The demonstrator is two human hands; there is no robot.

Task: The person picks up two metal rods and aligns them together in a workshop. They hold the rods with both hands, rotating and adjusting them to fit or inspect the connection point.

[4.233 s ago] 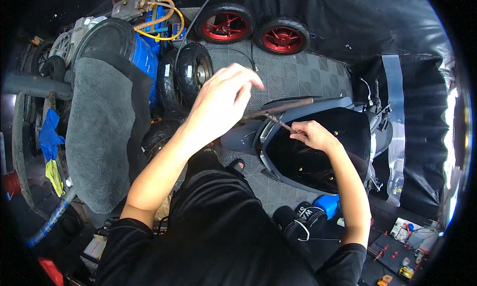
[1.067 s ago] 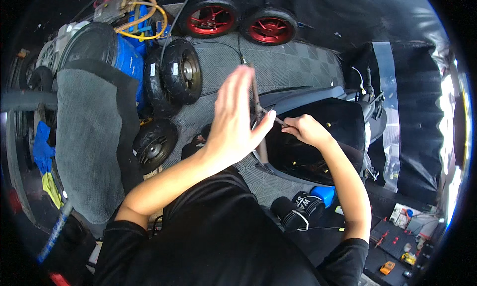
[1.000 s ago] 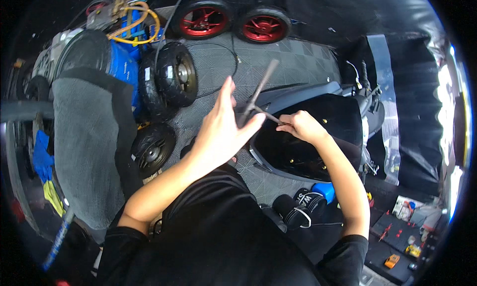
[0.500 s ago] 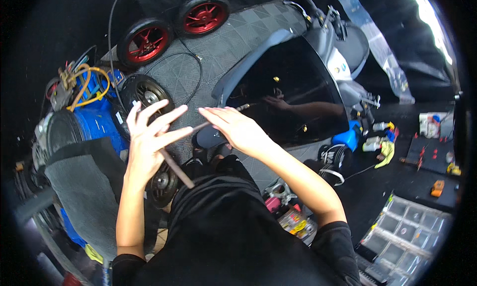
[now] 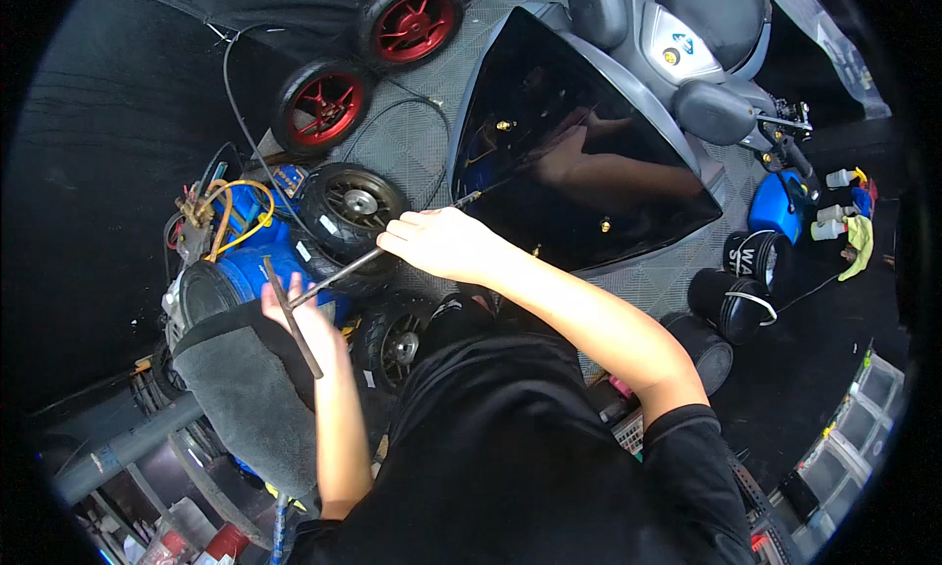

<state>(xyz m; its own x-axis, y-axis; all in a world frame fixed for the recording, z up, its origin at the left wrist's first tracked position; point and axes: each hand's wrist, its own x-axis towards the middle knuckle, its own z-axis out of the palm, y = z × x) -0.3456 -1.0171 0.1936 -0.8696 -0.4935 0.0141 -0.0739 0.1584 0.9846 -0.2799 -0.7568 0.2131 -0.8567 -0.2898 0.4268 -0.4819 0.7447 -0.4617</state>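
Observation:
A metal T-handle wrench [image 5: 350, 269] slants across the view between my hands. Wrapped round its shaft is my right hand [image 5: 442, 243]. My left hand [image 5: 312, 322] is at the crossbar end, blurred, fingers stretched upward and apart behind the bar; no grip shows. The wrench's far end overlaps the left edge of a large glossy black panel [image 5: 628, 187]; I cannot tell whether they touch. Several brass-coloured bolts [image 5: 605, 227] sit on the panel, and my right arm is reflected in it. Behind the panel stands a grey scooter [image 5: 667, 40] with dark mirrors.
Two red-rimmed wheels [image 5: 322, 106] stand at the far left, with dark-rimmed wheels [image 5: 355, 200] nearer me. A blue compressor tank [image 5: 263, 271] with yellow hose is at left, beside a grey cloth-covered seat [image 5: 240, 398]. Black buckets [image 5: 728, 303] and a clear compartment case [image 5: 852, 447] are at right.
My right hand has gone from flat, extended fingers to gripping the wrench shaft. The left hand has shifted to the crossbar, which has turned. The whole view has shifted, showing the scooter more fully.

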